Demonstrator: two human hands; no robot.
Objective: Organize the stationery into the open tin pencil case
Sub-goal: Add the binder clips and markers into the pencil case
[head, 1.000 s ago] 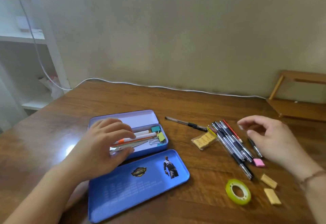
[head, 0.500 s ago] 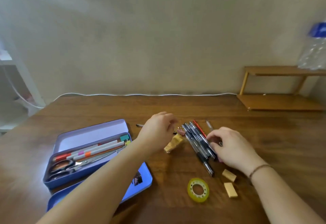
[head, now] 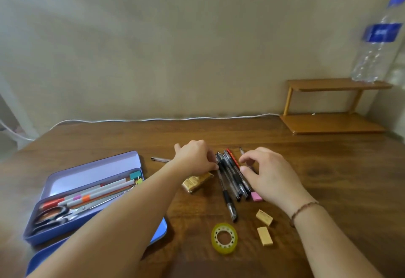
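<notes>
A bundle of black pens with one red pen (head: 232,174) lies on the wooden table. My left hand (head: 195,157) presses curled fingers against its left side, and my right hand (head: 269,172) touches its right side with thumb and forefinger, so the bundle is squeezed between them. The open purple tin pencil case (head: 65,234) sits at the left, holding scissors (head: 54,214), markers (head: 98,194) and binder clips (head: 134,174). Loose nearby are a yellow packet (head: 196,182), a pink eraser (head: 256,196), two tan erasers (head: 264,217) and a tape roll (head: 224,238).
The blue lid (head: 160,231) lies under my left forearm. A single pen (head: 160,159) rests behind that arm. A wooden shelf (head: 328,122) with a water bottle (head: 381,36) stands at the back right. A white cable (head: 153,120) runs along the wall.
My left hand left the tin case and crossed to the pens. My right hand closed in on the bundle's other side. The view swung to the right.
</notes>
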